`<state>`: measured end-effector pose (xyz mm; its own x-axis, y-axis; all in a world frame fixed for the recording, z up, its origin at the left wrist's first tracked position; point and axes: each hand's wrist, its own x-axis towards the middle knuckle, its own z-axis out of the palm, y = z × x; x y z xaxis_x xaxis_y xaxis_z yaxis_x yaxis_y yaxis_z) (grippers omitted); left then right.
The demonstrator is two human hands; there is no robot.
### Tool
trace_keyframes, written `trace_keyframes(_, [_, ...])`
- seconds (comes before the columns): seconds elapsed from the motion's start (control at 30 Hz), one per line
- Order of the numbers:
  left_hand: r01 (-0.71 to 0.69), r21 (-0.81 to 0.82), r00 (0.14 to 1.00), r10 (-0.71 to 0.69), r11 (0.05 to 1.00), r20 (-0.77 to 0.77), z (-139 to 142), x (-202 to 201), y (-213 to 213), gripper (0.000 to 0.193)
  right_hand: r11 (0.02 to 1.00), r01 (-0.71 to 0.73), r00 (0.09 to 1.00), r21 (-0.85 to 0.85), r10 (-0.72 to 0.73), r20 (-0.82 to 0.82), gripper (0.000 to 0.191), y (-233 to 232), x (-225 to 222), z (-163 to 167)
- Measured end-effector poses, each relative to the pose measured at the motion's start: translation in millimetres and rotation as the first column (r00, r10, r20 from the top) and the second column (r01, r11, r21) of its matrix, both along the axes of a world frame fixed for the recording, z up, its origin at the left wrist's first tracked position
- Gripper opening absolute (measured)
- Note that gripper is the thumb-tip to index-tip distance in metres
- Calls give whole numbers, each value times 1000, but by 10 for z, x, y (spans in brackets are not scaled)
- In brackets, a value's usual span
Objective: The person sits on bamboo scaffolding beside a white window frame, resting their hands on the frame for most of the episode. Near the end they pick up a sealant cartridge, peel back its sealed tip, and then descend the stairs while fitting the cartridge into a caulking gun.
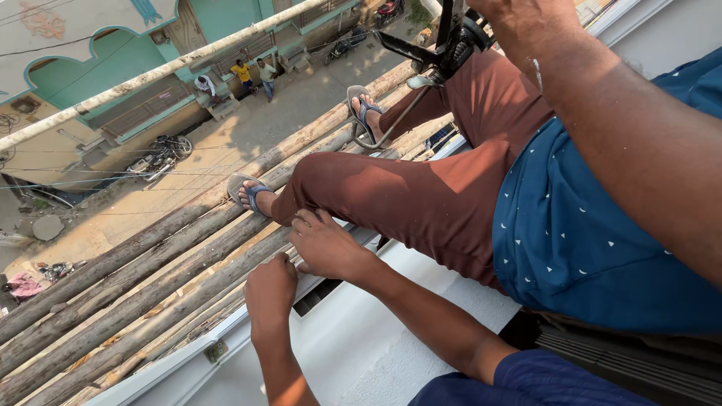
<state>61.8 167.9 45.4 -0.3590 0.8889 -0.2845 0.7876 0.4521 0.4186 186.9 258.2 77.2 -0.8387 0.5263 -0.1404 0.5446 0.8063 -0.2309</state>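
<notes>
My left hand [271,289] is closed in a fist over the edge of a wooden pole [150,293] of the scaffold. My right hand [327,244] rests a little further out on the poles, touching the shin of a co-worker's brown trousers [406,203]. Its fingers curl downward and their tips are hidden. The co-worker sits on the white ledge [353,338] in a blue dotted shirt [579,233], sandalled feet on the poles. The co-worker's raised hand [519,22] holds a black power tool [451,45].
Several rough wooden poles run side by side from lower left to upper right, high above a street [226,143]. A thin pipe rail [150,75] crosses above. Far below are parked motorbikes [158,158], people [252,75] and green-fronted buildings [113,60].
</notes>
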Motion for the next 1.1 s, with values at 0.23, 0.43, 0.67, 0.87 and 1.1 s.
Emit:
trace_keyframes(0.23, [-7, -150, 999, 0, 989, -45, 89, 25, 69, 32, 878, 318, 923, 358, -201, -327, 54, 232, 764, 1156])
trace_keyframes(0.43, [-21, -197, 1000, 16, 980, -27, 80, 37, 52, 33, 795, 531, 828, 293, -560, 23, 77, 412, 930, 1097])
trace_keyframes(0.67, [-10, -228, 999, -1, 974, -50, 98, 9, 44, 33, 811, 509, 822, 287, -558, 119, 96, 333, 896, 1061])
trace_keyframes(0.87, [-4, -189, 999, -6, 982, -53, 157, 12, -15, 33, 803, 428, 901, 414, -343, -266, 67, 121, 970, 1374])
trace_keyframes(1.1, [-23, -194, 999, 18, 981, -31, 192, 51, 25, 31, 755, 637, 769, 154, -637, -57, 80, 220, 1105, 1384])
